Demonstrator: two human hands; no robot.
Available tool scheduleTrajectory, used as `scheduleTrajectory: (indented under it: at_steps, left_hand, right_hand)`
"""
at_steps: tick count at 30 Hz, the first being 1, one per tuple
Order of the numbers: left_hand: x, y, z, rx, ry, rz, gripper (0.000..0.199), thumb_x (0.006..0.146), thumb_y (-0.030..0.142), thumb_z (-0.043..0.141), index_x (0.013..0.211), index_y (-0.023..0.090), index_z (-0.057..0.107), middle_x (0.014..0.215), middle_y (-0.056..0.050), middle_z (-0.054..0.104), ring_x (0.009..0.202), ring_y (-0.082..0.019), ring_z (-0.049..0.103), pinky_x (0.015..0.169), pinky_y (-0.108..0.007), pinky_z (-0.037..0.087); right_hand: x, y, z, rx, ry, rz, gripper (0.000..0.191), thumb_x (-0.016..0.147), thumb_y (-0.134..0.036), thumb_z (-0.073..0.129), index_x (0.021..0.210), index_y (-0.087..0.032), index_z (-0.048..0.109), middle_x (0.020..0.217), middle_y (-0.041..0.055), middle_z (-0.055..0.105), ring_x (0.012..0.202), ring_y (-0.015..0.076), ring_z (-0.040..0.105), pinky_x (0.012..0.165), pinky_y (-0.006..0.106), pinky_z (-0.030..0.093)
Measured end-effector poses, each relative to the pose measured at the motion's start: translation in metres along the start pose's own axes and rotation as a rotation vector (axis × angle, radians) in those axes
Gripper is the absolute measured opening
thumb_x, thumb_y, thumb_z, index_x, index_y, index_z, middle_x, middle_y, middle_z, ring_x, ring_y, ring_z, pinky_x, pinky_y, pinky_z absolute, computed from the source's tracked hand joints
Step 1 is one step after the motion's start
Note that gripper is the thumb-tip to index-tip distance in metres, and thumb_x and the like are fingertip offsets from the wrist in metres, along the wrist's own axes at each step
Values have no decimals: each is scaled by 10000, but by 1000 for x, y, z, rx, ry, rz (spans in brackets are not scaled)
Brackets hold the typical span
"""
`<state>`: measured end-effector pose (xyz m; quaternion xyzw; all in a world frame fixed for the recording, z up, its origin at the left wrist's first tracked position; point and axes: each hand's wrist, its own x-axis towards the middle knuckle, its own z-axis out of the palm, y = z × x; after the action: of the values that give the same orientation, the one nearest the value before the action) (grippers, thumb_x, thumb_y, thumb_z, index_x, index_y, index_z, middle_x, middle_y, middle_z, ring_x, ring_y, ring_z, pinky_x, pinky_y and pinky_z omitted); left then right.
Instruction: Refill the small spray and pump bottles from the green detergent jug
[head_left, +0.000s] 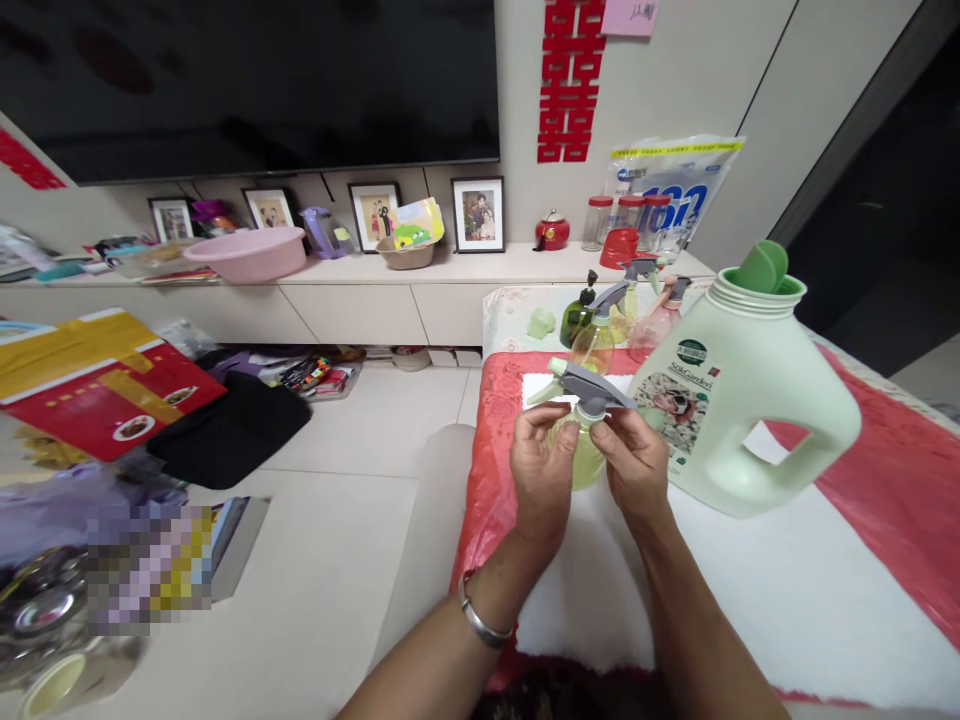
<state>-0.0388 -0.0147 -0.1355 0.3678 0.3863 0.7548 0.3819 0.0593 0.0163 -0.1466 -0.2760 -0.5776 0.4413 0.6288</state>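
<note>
Left hand [541,475] and right hand [636,462] grip the round, yellow-green plastic spray bottle [588,468] from nine and three o'clock, seemingly for steadiness.

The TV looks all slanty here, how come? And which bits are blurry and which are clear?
In the head view, the TV slants, probably from a wide lens; at its lower left, purple plastic looks smeared and blocky squares hide things; its left hand, right hand and spray bottle look fairly sharp.
</note>
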Motion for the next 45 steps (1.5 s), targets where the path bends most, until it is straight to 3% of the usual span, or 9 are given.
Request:
scheduleTrajectory:
  at_steps: [6,15,23,32,38,45]
  left_hand:
    - [-7,4,-2,179,-57,94,290,978,394,617,1204,229,694,1241,-86,715,1202,-243,648,1082,-410,495]
    - [4,8,1,245,-122,187,248,975,355,632,1155,220,736,1164,-75,729,1137,-214,669,1035,-360,511]
    - [5,10,1,219,-142,78,268,976,397,619,1148,212,707,1161,-74,742,1115,-224,677,1000,-357,511]
    - [7,11,0,260,-168,108,264,991,386,579,1151,211,696,1182,-85,711,1147,-235,649,1042,-393,490]
    - [9,11,1,211,-192,82,257,956,389,656,1140,210,670,1140,-76,708,1104,-225,654,1017,-382,495]
    - [10,11,3,316,-138,241,242,973,417,630,1091,222,712,1098,-74,672,1089,-220,646,1012,-383,505]
  right_hand:
    - [2,0,-3,-20,-10,-39,251,960,-375,715,1154,-216,719,1069,59,637,996,167,610,940,271,483]
    - [0,5,-2,-14,16,-60,266,948,-372,733,1153,-203,727,1094,71,640,1027,183,625,950,282,496]
    - [1,10,-7,-24,33,-36,286,982,-398,693,1196,-211,720,1076,63,643,1004,160,618,924,252,502]
    - [2,6,-4,-7,30,-50,236,976,-375,708,1143,-209,723,1097,57,640,1035,151,623,928,228,510]
    - [2,0,-2,-17,17,-74,214,975,-336,709,1153,-217,722,1135,58,642,1083,159,623,958,234,521]
    - [4,-2,-3,-53,-24,-111,219,990,-314,686,1199,-254,718,1130,45,629,1068,149,613,947,237,501]
